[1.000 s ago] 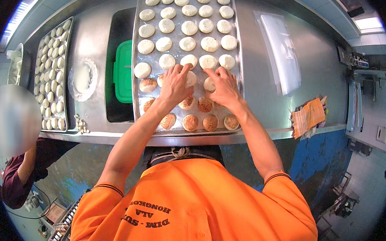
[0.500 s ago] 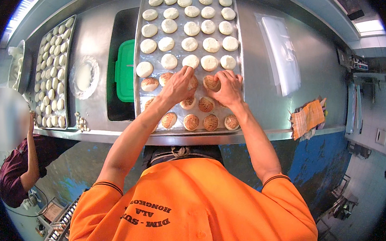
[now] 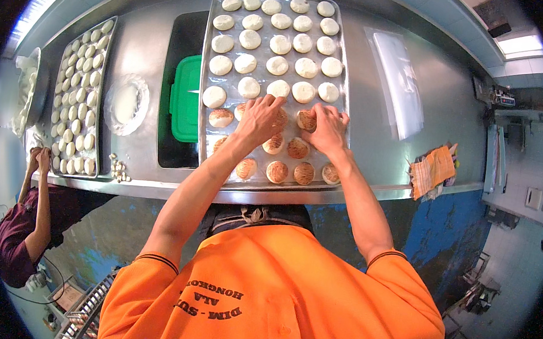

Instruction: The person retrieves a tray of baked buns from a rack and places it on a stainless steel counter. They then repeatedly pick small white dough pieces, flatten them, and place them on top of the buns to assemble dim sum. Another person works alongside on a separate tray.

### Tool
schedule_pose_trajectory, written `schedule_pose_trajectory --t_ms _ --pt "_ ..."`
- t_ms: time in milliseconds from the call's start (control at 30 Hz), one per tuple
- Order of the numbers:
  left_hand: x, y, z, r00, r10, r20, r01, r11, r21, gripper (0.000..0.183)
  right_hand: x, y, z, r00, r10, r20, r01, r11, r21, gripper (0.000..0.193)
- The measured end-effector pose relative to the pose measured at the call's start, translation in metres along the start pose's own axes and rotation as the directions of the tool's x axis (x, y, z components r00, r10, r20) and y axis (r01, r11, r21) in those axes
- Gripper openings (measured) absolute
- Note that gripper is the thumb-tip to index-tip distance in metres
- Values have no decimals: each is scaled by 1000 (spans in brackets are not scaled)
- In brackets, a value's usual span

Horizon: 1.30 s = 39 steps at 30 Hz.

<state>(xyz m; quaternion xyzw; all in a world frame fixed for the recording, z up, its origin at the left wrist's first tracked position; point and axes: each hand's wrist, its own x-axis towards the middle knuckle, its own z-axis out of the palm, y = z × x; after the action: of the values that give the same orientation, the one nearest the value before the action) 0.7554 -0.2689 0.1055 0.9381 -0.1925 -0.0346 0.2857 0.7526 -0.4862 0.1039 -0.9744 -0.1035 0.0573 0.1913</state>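
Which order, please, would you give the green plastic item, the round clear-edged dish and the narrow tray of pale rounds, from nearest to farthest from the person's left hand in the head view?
From the left hand:
1. Green plastic item, just to its left.
2. Round clear-edged dish, farther left.
3. Narrow tray, beyond the dish.

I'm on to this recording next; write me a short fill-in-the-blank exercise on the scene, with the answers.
The bun beside the right hand has a ____-coloured top.
The container between the small tray and the large tray is ____.
The plastic sheets lie on the large tray's ____ side.
Missing words: brown; green; right.
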Motion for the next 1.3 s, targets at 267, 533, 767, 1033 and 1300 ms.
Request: schedule_pose_trajectory --t_ms 267,533,767,1033,1300 --pt "-91 -22 -62 898 -306 -315 154 892 -425 22 -17 -42 -27 948 -139 -288 204 956 211 26" --pt "-252 -57 -68 550 -763 -340 575 641 -508 19 -24 -187 34 854 -518 -54 461 704 541 11" --pt "-320 -114 -76 268 -776 -571 682 571 -457 19 -13 -302 139 586 -784 206 589 587 556 11" --pt "-316 -146 -76 422 -697 -580 719 647 -255 20 0 -361 194 614 -765 194 685 638 352 15" --pt "-300 -151 -76 489 -715 -500 732 647 -210 14 8 -362 184 696 -676 241 580 728 366 10"
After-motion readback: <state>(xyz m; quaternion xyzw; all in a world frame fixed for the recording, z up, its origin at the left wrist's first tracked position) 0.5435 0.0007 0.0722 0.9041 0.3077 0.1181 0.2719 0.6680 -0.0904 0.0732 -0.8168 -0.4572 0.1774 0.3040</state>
